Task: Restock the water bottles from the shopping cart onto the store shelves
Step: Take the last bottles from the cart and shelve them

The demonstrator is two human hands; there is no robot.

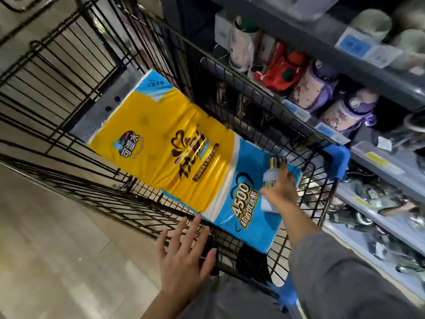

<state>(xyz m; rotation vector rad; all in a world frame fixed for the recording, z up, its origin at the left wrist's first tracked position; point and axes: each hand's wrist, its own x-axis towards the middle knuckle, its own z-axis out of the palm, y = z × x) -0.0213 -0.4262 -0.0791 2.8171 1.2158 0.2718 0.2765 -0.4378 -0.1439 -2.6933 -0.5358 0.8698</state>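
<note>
My right hand (281, 192) grips a small water bottle (272, 174) with a pale blue body and a silver cap, held over the right end of the black wire shopping cart (259, 88). The bottle lies above a big yellow and blue pack of tissue rolls (174, 155) that fills the cart. My left hand (184, 252) hovers with fingers spread at the cart's near edge, holding nothing. To the right stand the store shelves (377, 155), with several purple and cream bottles (315, 86) on an upper level.
Red and green bottles (285, 67) and pale cups (372, 21) sit on the upper shelves. Lower shelves hold blurred packaged goods (372, 194). Blue plastic corners (338, 157) cap the cart's right side. Beige tiled floor (53, 249) lies to the left.
</note>
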